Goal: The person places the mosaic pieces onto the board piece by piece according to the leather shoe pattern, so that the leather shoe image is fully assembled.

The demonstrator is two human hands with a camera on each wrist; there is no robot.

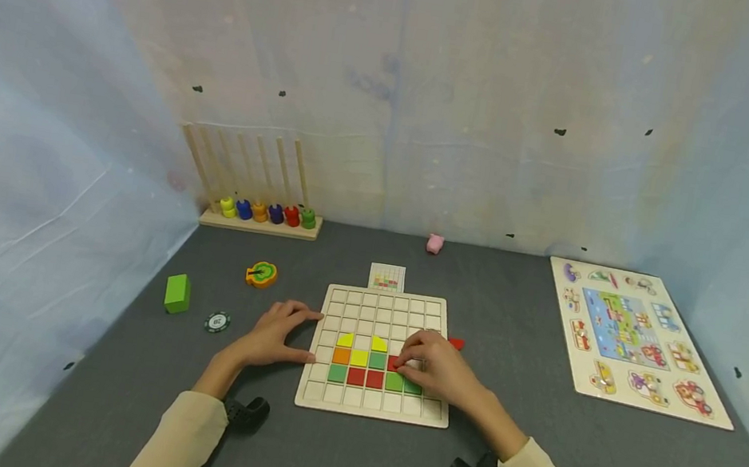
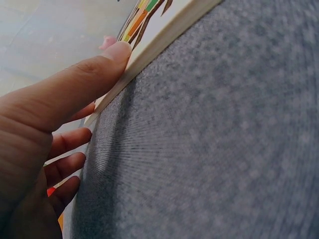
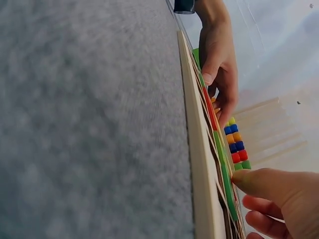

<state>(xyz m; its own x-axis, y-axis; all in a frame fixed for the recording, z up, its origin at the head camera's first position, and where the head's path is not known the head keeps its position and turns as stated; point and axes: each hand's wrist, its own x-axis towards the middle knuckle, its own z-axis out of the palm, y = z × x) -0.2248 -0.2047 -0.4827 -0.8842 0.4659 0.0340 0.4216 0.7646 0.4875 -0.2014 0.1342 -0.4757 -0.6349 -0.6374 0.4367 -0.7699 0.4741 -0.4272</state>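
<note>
A wooden grid board (image 1: pixel 321 397) lies on the table, several of its cells filled with coloured tiles. My left hand (image 1: pixel 272 335) rests at its left edge, thumb and forefinger spread and touching the rim. In the left wrist view the left thumb (image 2: pixel 107 57) lies on that rim. With thumb and fingertips, my right hand (image 1: pixel 437 368) pinches a red tile (image 1: pixel 392 363) at the grid, beside a green tile (image 1: pixel 376 360). The right thumb (image 3: pixel 254 181) is down at the board's surface in the right wrist view. Two yellow rounded tiles (image 1: pixel 380 344) top the pattern.
A pattern card (image 1: pixel 386 276) lies behind the board; a red piece (image 1: pixel 456 343) shows at its right. Around stand a peg rack (image 1: pixel 259 226), a green block (image 1: pixel 177 294), a poker chip (image 1: pixel 217 321), an orange-green toy (image 1: pixel 262 274), a pink pig (image 1: pixel 434 243) and a picture puzzle (image 1: pixel 642 342).
</note>
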